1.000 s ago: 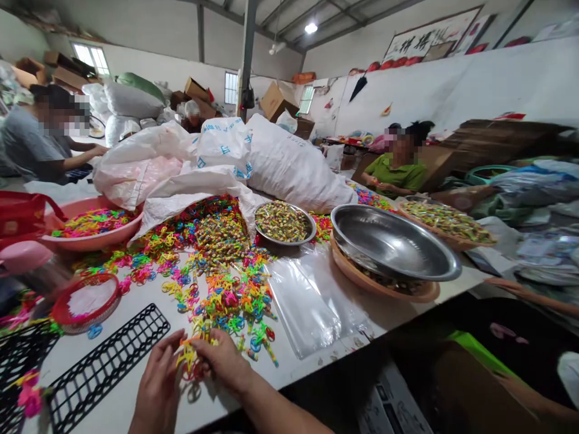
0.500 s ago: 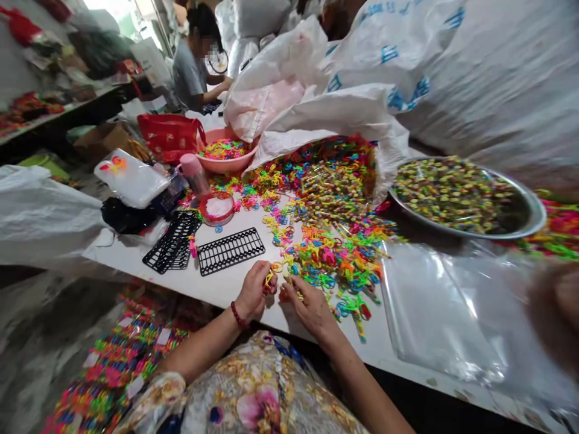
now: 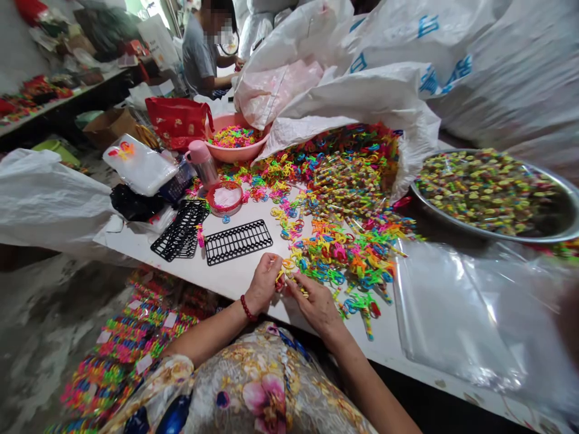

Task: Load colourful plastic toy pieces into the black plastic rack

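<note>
My left hand [image 3: 266, 278], with a red bead bracelet at its wrist, is closed on a small yellow plastic piece [image 3: 286, 265] near the table's front edge. Just to its right my right hand [image 3: 314, 301] pinches a small striped piece, mostly covered by the fingers. The two hands almost touch, and the pieces meet between them. Beyond my right hand spreads a pile of colourful small plastic pieces [image 3: 339, 247]. Left of my hands a black plastic grid rack [image 3: 239, 242] lies flat on the white table [image 3: 217, 282].
Clear plastic bags [image 3: 452, 307] lie on the right, below a metal basin [image 3: 569, 235] of wrapped pieces. Further back are a red basket [image 3: 225, 208], a pink-lidded flask [image 3: 203, 163], a pink bowl [image 3: 237, 154] and an open white sack [image 3: 420, 114]. A person [image 3: 199, 54] sits beyond.
The whole view has shifted slightly, so things appear further right. My two hands have drawn closer together around the small pieces; the rack and piles have stayed in place on the table.
</note>
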Action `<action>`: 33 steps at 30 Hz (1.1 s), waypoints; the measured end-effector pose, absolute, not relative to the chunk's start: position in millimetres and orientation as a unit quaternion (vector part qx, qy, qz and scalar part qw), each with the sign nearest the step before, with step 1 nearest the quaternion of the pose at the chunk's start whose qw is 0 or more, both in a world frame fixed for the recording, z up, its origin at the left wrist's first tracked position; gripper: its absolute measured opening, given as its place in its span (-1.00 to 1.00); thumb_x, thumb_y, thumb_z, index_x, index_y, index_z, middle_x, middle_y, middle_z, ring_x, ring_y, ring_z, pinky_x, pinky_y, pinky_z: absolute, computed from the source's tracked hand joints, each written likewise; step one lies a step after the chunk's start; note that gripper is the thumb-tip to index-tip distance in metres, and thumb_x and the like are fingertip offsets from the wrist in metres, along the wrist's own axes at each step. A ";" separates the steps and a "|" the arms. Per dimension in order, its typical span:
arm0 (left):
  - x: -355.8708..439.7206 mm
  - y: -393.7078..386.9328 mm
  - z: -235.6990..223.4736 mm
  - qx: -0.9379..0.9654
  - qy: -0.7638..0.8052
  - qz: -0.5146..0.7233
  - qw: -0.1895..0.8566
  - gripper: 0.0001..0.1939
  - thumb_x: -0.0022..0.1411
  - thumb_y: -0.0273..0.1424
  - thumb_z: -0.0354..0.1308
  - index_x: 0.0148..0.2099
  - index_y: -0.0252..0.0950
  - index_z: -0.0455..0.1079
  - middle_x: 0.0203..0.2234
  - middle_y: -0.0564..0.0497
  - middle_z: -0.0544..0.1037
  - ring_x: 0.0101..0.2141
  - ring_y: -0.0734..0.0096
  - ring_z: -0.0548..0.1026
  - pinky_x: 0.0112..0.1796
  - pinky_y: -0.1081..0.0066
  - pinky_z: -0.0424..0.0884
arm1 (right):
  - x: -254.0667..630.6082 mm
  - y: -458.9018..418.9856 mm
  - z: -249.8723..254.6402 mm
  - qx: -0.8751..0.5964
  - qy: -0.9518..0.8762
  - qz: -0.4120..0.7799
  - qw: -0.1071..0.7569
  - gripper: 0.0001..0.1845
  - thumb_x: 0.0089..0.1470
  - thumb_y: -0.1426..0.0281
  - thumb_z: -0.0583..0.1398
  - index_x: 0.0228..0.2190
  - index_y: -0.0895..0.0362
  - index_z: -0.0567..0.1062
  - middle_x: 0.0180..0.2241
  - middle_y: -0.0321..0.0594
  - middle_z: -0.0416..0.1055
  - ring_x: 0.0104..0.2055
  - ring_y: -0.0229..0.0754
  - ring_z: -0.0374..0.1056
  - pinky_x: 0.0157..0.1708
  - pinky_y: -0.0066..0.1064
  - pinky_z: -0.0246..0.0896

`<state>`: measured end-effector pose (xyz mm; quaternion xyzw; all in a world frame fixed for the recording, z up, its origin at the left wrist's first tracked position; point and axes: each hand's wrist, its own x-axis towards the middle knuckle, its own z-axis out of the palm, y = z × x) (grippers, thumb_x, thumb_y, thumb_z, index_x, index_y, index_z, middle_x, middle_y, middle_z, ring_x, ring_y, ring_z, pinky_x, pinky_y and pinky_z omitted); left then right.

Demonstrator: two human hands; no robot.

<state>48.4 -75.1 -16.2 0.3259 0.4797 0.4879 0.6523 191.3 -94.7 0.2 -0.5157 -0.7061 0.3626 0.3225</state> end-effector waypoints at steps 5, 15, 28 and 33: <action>48.2 -75.9 -16.5 0.349 0.480 0.481 0.646 -0.42 0.07 0.19 0.18 -0.29 -0.22 0.16 -0.69 0.23 0.29 -0.68 0.61 0.19 -0.60 0.53 0.09 | 192.0 -94.6 0.5 -0.515 -0.705 0.379 0.306 -0.59 0.29 0.15 0.03 -0.25 0.11 0.59 -0.30 -0.14 0.60 -0.29 -0.12 0.50 -0.26 -0.36 0.34; 43.9 -72.1 -21.4 0.407 0.517 0.434 0.615 -0.47 0.13 0.18 0.12 -0.32 -0.21 0.18 -0.69 0.22 0.24 -0.67 0.57 0.17 -0.60 0.49 0.07 | 198.3 -96.1 -2.2 -0.503 -0.752 0.326 0.276 -0.59 0.31 0.17 0.02 -0.25 0.08 0.60 -0.29 -0.10 0.60 -0.30 -0.11 0.49 -0.29 -0.37 0.33; 53.2 -61.8 -22.8 0.481 0.516 0.448 0.550 -0.57 0.24 0.02 0.11 -0.38 -0.24 0.20 -0.56 0.16 0.23 -0.54 0.52 0.18 -0.48 0.49 0.15 | 196.0 -100.4 -3.1 -0.498 -0.793 0.240 0.255 -0.55 0.34 0.21 -0.05 -0.31 0.13 0.56 -0.45 -0.12 0.54 -0.44 -0.16 0.44 -0.40 -0.42 0.24; 60.2 -25.6 -16.8 0.506 0.531 0.441 0.517 -0.66 0.42 -0.10 -0.17 -0.16 -0.23 0.25 -0.47 0.11 0.35 -0.55 0.50 0.26 -0.48 0.48 0.22 | 234.1 -81.8 12.0 -0.548 -0.754 0.181 0.314 -0.57 0.33 0.15 -0.02 -0.12 0.11 0.54 -0.22 -0.05 0.56 -0.21 -0.07 0.49 -0.19 -0.31 0.36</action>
